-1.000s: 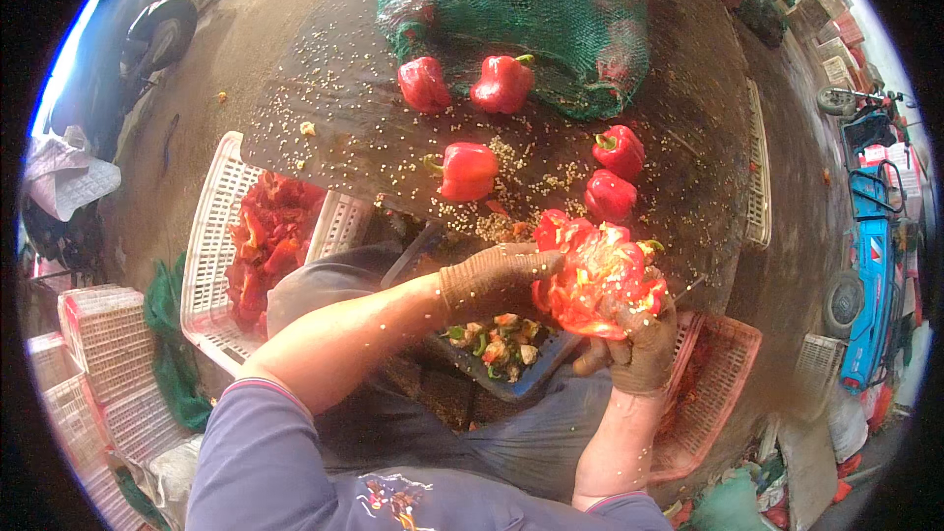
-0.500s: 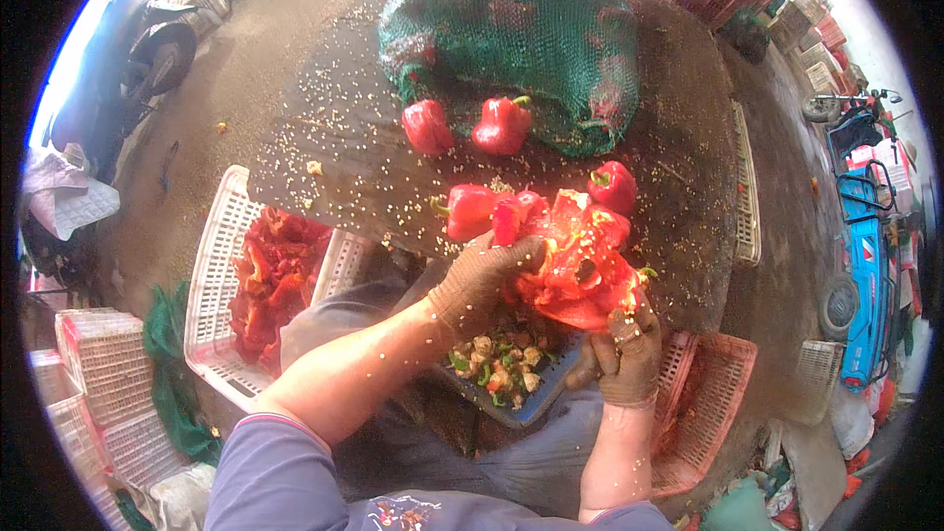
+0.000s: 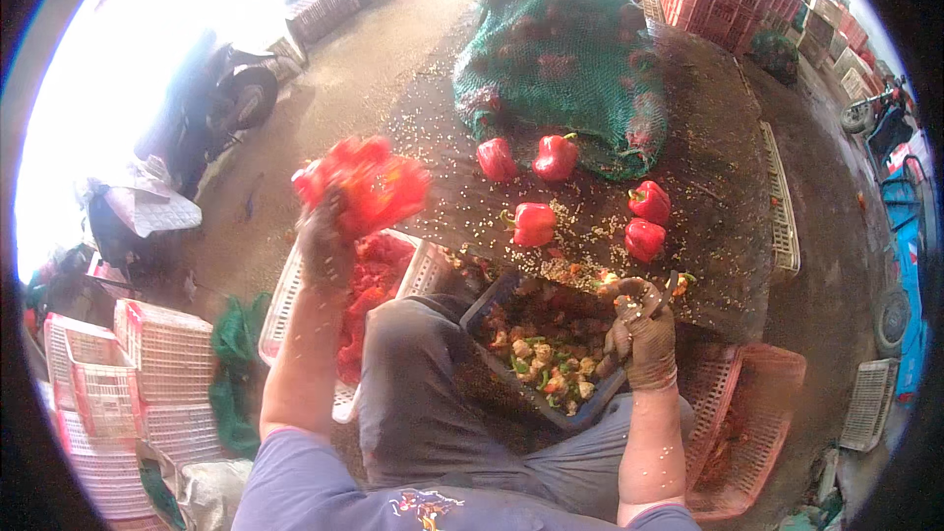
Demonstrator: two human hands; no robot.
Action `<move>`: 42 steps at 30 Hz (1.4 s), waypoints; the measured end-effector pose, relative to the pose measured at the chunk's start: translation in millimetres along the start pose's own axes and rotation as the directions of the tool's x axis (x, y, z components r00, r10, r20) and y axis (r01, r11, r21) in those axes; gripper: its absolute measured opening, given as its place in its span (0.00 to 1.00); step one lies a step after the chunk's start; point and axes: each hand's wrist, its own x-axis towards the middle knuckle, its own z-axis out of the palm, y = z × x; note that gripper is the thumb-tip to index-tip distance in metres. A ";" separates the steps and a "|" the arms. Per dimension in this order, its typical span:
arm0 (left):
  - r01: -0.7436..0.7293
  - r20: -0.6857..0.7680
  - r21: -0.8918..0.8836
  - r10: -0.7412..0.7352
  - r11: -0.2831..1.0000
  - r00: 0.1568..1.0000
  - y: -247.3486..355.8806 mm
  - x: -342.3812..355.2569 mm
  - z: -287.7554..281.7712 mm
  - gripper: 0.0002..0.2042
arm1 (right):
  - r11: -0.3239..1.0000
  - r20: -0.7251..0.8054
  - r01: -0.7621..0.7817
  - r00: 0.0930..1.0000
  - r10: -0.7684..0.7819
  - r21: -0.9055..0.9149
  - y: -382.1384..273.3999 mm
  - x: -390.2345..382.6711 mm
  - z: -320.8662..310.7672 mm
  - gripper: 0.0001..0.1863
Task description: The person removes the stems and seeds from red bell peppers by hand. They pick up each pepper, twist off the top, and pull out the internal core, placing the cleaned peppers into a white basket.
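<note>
Up at the left, my gloved left hand [image 3: 326, 236] is closed on opened red bell pepper pieces [image 3: 364, 182], blurred by motion, above a white crate [image 3: 428, 270] of red pepper pieces [image 3: 380, 264]. By the table's near edge, my gloved right hand [image 3: 649, 346] has its fingers curled around a small dark, blade-like tool [image 3: 672, 287], whose exact kind I cannot make out. Just left of this hand sits a blue tub [image 3: 482, 307] with pepper cores and green stems [image 3: 551, 364]. Several whole red bell peppers [image 3: 532, 224] lie on the seed-strewn dark table [image 3: 708, 157].
A green mesh sack [image 3: 560, 59] of peppers lies at the table's far side. A reddish crate [image 3: 777, 413] stands at my right, stacked white crates [image 3: 167, 354] at my left. Farther off are a motorbike [image 3: 236, 98], red crates [image 3: 713, 0] and a blue vehicle [image 3: 903, 226].
My left hand has carried the opened pepper from over the table to the left, above the white crate. My right hand has let go of the pepper. The view has shifted too.
</note>
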 end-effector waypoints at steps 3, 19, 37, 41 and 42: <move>0.012 -0.166 0.416 0.063 0.909 0.984 25.2 0.2 -118.4 0.19 | 0.999 0.035 0.036 0.999 -0.035 -0.018 1.6 -2.0 2.3 0.10; -0.788 0.509 0.505 -0.615 -0.354 0.602 -176.3 29.4 146.1 0.14 | 0.914 -0.038 0.065 0.995 -0.088 -0.399 7.8 6.5 9.4 0.10; -0.384 0.426 0.899 -0.630 0.212 0.650 -144.5 26.2 176.8 0.28 | 0.839 -0.006 0.243 0.959 -0.282 -0.487 19.7 12.6 -9.7 0.16; 0.127 0.570 0.531 -0.464 0.838 0.678 -152.5 -19.9 140.6 0.33 | 0.833 0.024 0.245 0.963 -0.269 -0.496 12.9 8.8 0.1 0.15; 0.095 0.595 0.517 -0.437 0.850 0.674 -146.6 -40.8 152.3 0.34 | 0.813 0.006 0.248 0.958 -0.288 -0.527 18.4 11.1 -8.0 0.15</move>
